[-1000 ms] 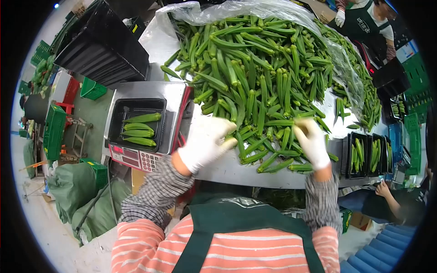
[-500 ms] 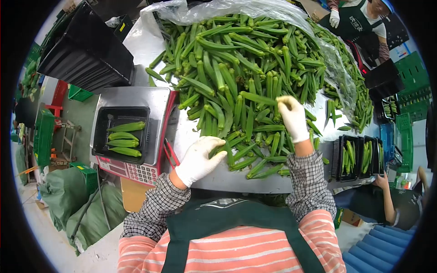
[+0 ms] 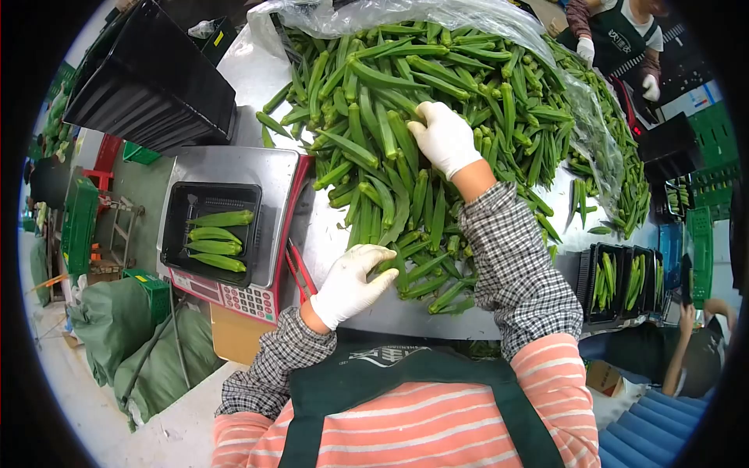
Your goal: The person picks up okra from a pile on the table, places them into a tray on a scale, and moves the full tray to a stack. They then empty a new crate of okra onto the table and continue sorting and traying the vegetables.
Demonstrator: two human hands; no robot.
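My right hand, in a white glove, is over the okra pile, its fingers closed on the end of an okra pod. My left hand, also gloved, hovers at the pile's near edge. Its thumb and fingers are curved with a gap between them, and I see nothing held there. To its left, a black plastic tray with several okra pods sits on the weighing scale.
A tall stack of black trays stands behind the scale. Red-handled scissors lie beside it. Clear plastic sheeting borders the pile. Filled okra trays are at right. A co-worker stands across the table, another person at lower right.
My right hand has moved left and farther into the pile, from where it held a pod over the pile's right part. The left hand has shifted slightly right and down.
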